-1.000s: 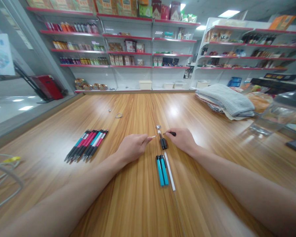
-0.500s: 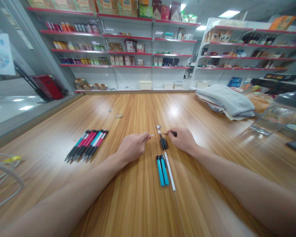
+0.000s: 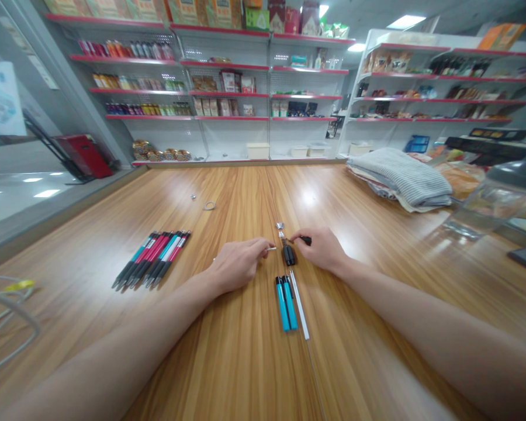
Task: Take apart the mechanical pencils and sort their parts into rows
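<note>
Thin white rod [image 3: 270, 249] pinched in the left hand [image 3: 234, 266], its tip poking out toward the middle, low over the surface [image 3: 245, 362]. Small black part [image 3: 305, 239] nipped in the right hand [image 3: 322, 248], its thin end pointing back at the rod, the two tips near but apart. Fingers of both hands closed: left on the rod, right on the black part.

By the look of it, fine two-handed work on small pieces. Best done with the heels of both hands planted on the wood. Bring the two tips into one line before closing the gap. Grip the rod close to its end so as not to bow it. Use light pressure only, and no forcing on a miss.

Mind the loose bits right under the gap: dark sleeves [image 3: 288, 255] and a small silver piece [image 3: 280, 225], likely easy to knock and send rolling. Nearer the body, two blue barrels [image 3: 286, 295] side by side, with a long white refill [image 3: 299, 304] just beside them on the right. Well off to the left, a row of pens [image 3: 153, 257]. Far right, a folded cloth [image 3: 403, 178].
</note>
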`<state>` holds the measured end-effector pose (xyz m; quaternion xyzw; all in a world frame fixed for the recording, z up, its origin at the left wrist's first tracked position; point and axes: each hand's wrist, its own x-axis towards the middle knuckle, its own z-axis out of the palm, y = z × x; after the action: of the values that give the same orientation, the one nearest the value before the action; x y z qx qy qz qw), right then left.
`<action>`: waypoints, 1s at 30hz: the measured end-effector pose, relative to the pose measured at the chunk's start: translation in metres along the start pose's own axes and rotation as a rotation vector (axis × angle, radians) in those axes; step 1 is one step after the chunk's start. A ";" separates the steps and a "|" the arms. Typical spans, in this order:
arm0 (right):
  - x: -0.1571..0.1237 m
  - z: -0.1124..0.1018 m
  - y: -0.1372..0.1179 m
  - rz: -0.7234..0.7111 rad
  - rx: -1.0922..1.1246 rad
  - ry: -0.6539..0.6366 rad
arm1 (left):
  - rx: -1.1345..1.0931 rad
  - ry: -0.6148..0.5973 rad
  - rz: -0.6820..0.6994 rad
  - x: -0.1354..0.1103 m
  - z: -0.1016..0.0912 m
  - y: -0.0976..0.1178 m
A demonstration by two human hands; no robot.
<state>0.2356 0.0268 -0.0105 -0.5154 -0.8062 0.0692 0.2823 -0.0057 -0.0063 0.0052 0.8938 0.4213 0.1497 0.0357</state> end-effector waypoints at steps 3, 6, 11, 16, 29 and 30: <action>0.000 0.000 0.000 -0.009 0.004 -0.013 | -0.003 -0.056 0.017 0.000 -0.002 0.001; 0.000 -0.001 -0.002 -0.023 0.013 -0.017 | -0.001 -0.079 0.035 0.001 -0.002 0.002; 0.000 -0.003 -0.004 -0.040 0.025 -0.015 | 0.032 -0.090 0.054 0.003 -0.002 0.002; 0.001 -0.002 -0.003 -0.055 0.032 -0.017 | 0.042 -0.104 0.049 0.005 -0.002 0.001; 0.001 0.000 -0.001 -0.062 0.027 -0.029 | 0.034 -0.106 0.039 0.007 -0.001 0.002; 0.001 0.000 -0.001 -0.062 0.027 -0.029 | 0.035 -0.105 0.039 0.007 0.000 0.001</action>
<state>0.2344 0.0271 -0.0095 -0.4854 -0.8247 0.0786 0.2794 -0.0005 -0.0016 0.0076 0.9089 0.4039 0.0960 0.0394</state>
